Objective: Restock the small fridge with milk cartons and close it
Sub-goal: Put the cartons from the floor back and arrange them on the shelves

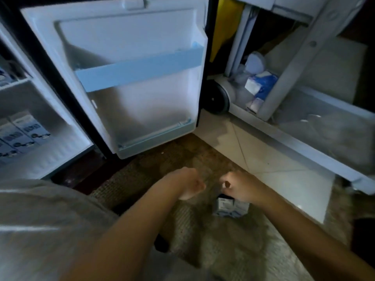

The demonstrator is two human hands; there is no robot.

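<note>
Picking a milk carton (231, 206) off the floor to load into the open fridge (46, 102).

The right hand (241, 188) sits on the carton's top with its fingers curled over it, seemingly pinching it, though blur hides the exact hold. The left hand (188, 183) hovers just beside it, fingers loosely curled and holding nothing. The boxy, printed carton stands upright near the right edge of the coarse woven mat (162, 165), close to the glossy pale tiles (274, 175). More cartons (22, 132) lie in a row along the front edge of the fridge's lower shelf. The smooth white plastic door (142, 37) stands wide open. Next, I judge, comes a lift and a leftward carry to the shelf, then swinging the door shut.
</note>
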